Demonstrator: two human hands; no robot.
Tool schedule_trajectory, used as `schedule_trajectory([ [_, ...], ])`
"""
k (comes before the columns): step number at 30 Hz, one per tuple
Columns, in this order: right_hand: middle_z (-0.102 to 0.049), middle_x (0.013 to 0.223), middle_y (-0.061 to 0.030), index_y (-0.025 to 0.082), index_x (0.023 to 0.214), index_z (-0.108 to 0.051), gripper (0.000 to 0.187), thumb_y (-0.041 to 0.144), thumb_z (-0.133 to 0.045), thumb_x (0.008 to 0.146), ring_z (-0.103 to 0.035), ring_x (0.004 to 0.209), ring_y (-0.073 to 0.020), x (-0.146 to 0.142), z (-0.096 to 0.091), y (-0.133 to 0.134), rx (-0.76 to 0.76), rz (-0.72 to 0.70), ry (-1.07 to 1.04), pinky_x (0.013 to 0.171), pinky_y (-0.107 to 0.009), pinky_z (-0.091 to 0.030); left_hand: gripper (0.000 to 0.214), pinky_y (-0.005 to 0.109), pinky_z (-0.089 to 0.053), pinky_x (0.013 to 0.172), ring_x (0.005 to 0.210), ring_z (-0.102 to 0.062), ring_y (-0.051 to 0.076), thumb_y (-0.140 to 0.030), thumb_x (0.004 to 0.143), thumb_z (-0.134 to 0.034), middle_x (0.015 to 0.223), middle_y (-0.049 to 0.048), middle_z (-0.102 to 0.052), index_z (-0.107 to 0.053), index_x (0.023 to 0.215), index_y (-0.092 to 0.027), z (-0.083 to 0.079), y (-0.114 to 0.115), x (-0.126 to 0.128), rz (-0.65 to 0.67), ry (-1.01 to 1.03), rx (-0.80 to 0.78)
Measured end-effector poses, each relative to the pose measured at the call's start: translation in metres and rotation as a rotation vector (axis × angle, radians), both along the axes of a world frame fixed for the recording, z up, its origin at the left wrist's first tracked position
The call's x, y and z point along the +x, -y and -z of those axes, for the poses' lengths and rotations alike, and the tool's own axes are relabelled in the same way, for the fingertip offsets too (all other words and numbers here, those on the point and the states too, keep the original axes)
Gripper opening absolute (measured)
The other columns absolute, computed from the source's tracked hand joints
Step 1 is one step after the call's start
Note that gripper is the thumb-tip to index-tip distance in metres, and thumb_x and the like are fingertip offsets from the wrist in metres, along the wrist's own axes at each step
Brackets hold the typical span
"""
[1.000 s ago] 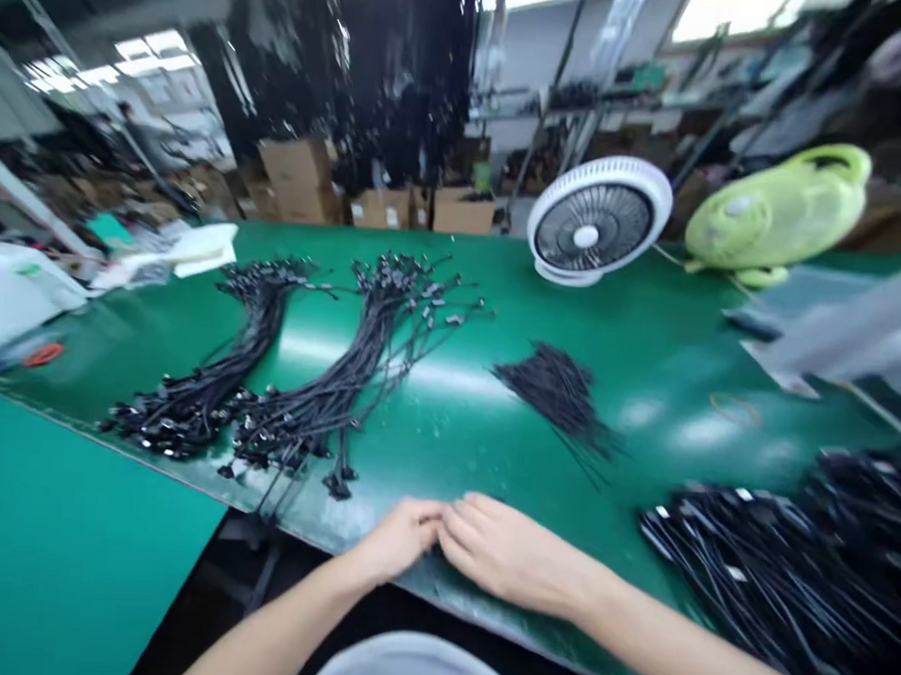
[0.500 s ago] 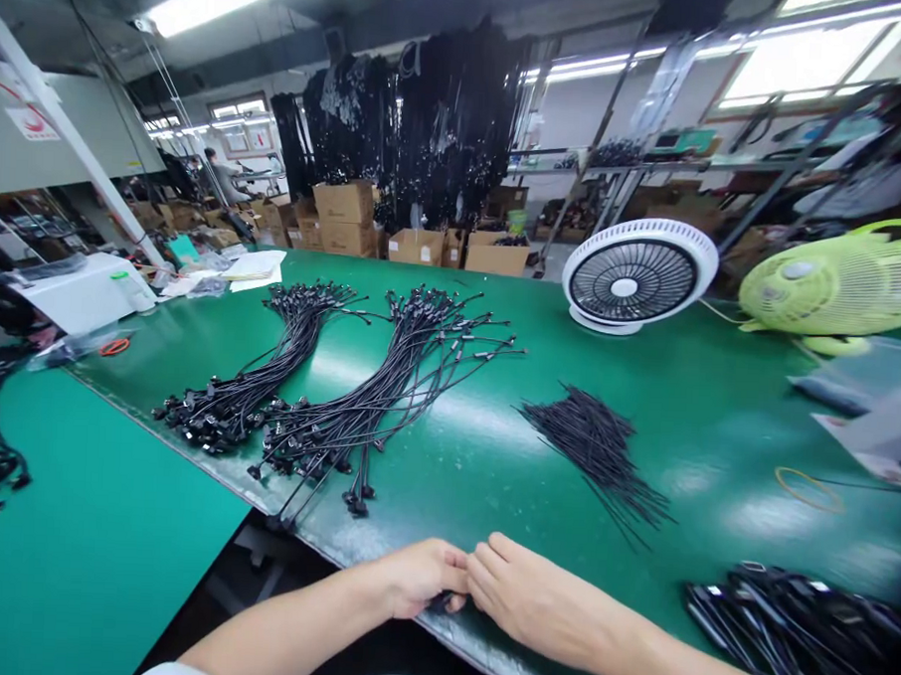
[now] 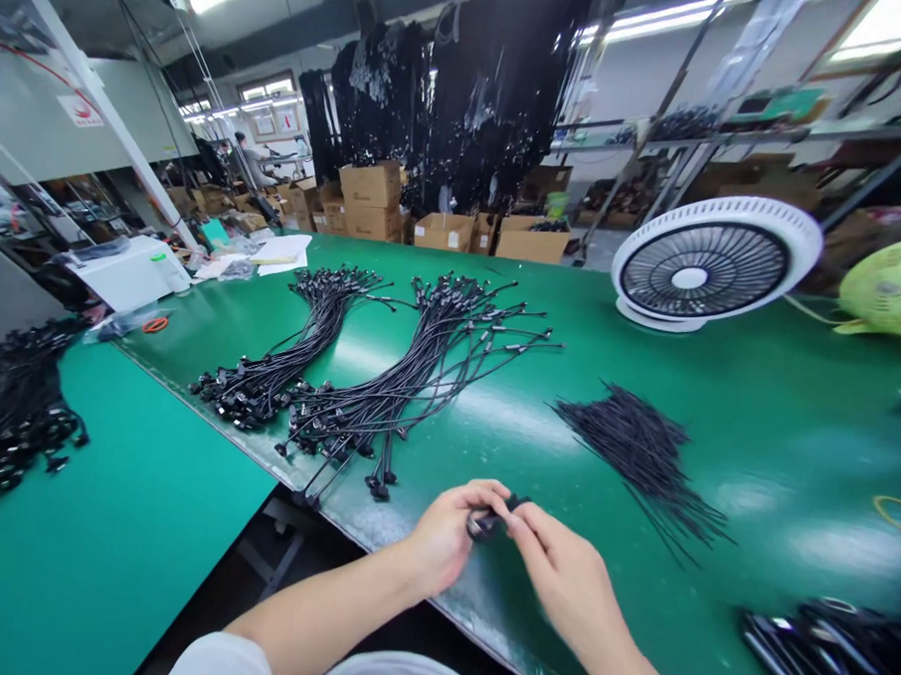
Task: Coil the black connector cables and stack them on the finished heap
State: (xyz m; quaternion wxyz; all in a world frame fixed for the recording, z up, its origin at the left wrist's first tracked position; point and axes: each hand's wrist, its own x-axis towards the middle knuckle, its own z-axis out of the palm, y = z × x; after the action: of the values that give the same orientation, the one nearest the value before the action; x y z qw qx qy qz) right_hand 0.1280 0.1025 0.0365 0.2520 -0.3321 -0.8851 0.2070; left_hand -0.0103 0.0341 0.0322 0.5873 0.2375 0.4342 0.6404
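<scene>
My left hand is closed around a small black cable, seemingly coiled, with a rounded dark end showing below the fingers. Thumb and fingers of my right hand pinch the same dark piece at its upper end, and the two hands meet just above the table's near edge. Blur and fingers hide most of its shape. Ahead and to the left lie two bundles of black cables, a nearer one and a farther one, with plugs at their ends. Right of the hands is a pile of thin black ties.
Black coiled cables lie at the lower right of the green table. A white fan and a green fan stand at the back right. More cables rest on the left table. Orange scissors lie beyond.
Both hands have risen and moved forward from the table edge, and the black cable now shows between them. The right hand has turned, and the view has shifted left.
</scene>
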Motion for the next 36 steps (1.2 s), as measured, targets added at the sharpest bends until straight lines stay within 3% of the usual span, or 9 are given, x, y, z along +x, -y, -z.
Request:
schedule_trajectory([
  [4, -0.052, 0.055, 0.0016, 0.023, 0.064, -0.048, 0.042, 0.047, -0.034, 0.095, -0.054, 0.051, -0.0153, 0.006, -0.007, 0.003, -0.225, 0.082, -0.09, 0.048, -0.025, -0.044, 0.03, 0.036, -0.033, 0.101, 0.1, -0.046, 0.021, -0.011, 0.076, -0.05, 0.092, 0.0053, -0.054, -0.077, 0.072, -0.024, 0.005, 0.003, -0.005, 0.201, -0.684, 0.132],
  [10, -0.06, 0.062, 0.0008, 0.024, 0.067, -0.052, 0.036, 0.039, -0.035, 0.095, -0.058, 0.055, -0.0158, 0.012, -0.004, 0.017, -0.175, -0.09, -0.082, 0.053, -0.026, -0.044, 0.033, 0.035, -0.04, 0.085, 0.082, -0.048, 0.019, -0.022, 0.079, -0.046, 0.087, 0.0068, -0.055, -0.076, 0.091, -0.015, -0.008, -0.001, -0.013, 0.195, -0.332, 0.04],
  [14, -0.055, 0.057, 0.0006, 0.023, 0.064, -0.047, 0.038, 0.042, -0.036, 0.094, -0.054, 0.053, -0.0161, 0.015, 0.0, 0.001, -0.193, 0.079, -0.056, 0.052, -0.027, -0.041, 0.031, 0.034, -0.038, 0.094, 0.09, -0.052, 0.021, -0.028, 0.084, -0.049, 0.084, 0.0075, -0.057, -0.077, 0.077, -0.018, -0.019, 0.009, -0.01, 0.377, -0.611, 0.277],
  [17, -0.053, 0.058, 0.0009, 0.022, 0.063, -0.046, 0.037, 0.041, -0.037, 0.093, -0.051, 0.053, -0.0151, 0.014, -0.006, -0.001, -0.237, 0.075, -0.081, 0.055, -0.027, -0.038, 0.039, 0.034, -0.042, 0.089, 0.084, -0.054, 0.02, -0.041, 0.088, -0.047, 0.08, 0.007, -0.058, -0.075, 0.076, -0.017, -0.002, 0.007, -0.005, 0.448, -0.639, 0.149],
  [22, -0.057, 0.068, -0.0006, 0.019, 0.066, -0.051, 0.033, 0.038, -0.04, 0.091, -0.052, 0.066, -0.0136, 0.008, -0.017, 0.018, -0.606, -0.07, -0.216, 0.065, -0.025, -0.037, 0.077, 0.033, -0.046, 0.079, 0.081, -0.058, 0.021, -0.075, 0.086, -0.03, 0.08, 0.01, -0.065, -0.072, 0.092, -0.011, 0.014, 0.008, -0.01, 0.401, -0.321, -0.09],
  [25, -0.046, 0.064, 0.0019, 0.018, 0.068, -0.049, 0.034, 0.048, -0.049, 0.084, -0.038, 0.056, -0.0097, 0.004, -0.008, 0.019, -0.981, -0.041, -0.403, 0.056, -0.022, -0.03, 0.047, 0.034, -0.04, 0.1, 0.113, -0.055, 0.024, -0.056, 0.083, -0.062, 0.117, 0.0094, -0.065, -0.07, 0.112, -0.019, 0.004, 0.008, -0.015, 0.332, -0.53, 0.051],
  [28, -0.041, 0.063, 0.004, 0.018, 0.074, -0.048, 0.036, 0.053, -0.049, 0.083, -0.027, 0.05, -0.0072, 0.003, 0.007, 0.02, -1.184, 0.016, -0.525, 0.049, -0.022, -0.023, 0.039, 0.035, -0.031, 0.113, 0.13, -0.046, 0.023, -0.042, 0.089, -0.061, 0.134, 0.0073, -0.058, -0.066, 0.123, -0.023, -0.003, 0.008, -0.01, 0.269, -0.612, 0.086],
  [30, -0.048, 0.068, 0.001, 0.018, 0.075, -0.05, 0.033, 0.047, -0.043, 0.089, -0.038, 0.054, -0.0088, 0.005, 0.012, 0.022, -1.01, 0.03, -0.484, 0.054, -0.023, -0.031, 0.037, 0.035, -0.031, 0.114, 0.131, -0.047, 0.022, -0.04, 0.092, -0.057, 0.135, 0.0071, -0.059, -0.064, 0.124, -0.023, -0.003, 0.008, -0.002, 0.255, -0.518, 0.039],
  [36, -0.065, 0.1, -0.0122, 0.015, 0.104, -0.065, 0.038, 0.041, -0.037, 0.1, -0.058, 0.093, -0.021, 0.03, -0.001, 0.015, 0.035, 0.144, -0.027, 0.083, -0.034, -0.04, 0.043, 0.032, -0.057, 0.083, 0.093, -0.07, 0.021, -0.043, 0.081, -0.07, 0.101, 0.0083, -0.073, -0.065, 0.115, -0.017, 0.0, -0.002, 0.009, 0.324, -0.089, -0.23],
])
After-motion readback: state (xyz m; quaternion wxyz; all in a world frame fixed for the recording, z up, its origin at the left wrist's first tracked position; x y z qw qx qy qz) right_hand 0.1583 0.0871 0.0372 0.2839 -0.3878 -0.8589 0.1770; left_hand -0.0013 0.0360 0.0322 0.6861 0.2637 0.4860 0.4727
